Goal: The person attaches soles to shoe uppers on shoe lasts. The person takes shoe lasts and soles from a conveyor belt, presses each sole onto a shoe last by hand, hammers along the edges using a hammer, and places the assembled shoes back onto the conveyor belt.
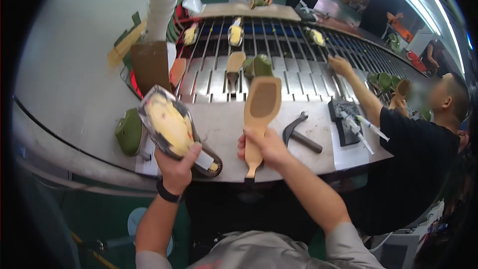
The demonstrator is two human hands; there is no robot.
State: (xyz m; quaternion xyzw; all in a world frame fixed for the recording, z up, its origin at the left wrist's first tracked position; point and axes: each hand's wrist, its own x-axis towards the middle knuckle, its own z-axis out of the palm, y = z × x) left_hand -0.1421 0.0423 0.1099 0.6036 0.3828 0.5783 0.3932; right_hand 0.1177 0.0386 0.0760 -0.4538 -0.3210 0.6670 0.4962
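Observation:
My left hand point(174, 169) grips a shoe upper point(169, 122) turned bottom up. Its underside is yellowish, with a dark edge around it and a white strip towards the rounded heel end. In my right hand point(269, 149) is a tan shoe sole point(263, 104), held upright by its narrow part, with a darker brown patch on its broad end and a black tip at the bottom. The two pieces are apart, side by side above the bench. To the left of my left hand sits a green shoe point(130, 132). A hammer point(301, 134) lies right of my right hand.
A black tray point(342, 124) with syringes point(356, 132) stands at the bench's right. Beyond runs a slatted conveyor point(209, 82) carrying another sole point(235, 62), a green shoe point(260, 66) and several yellow-bottomed uppers point(235, 32). A white hose point(159, 0) hangs left. A co-worker point(418, 119) reaches in from the right.

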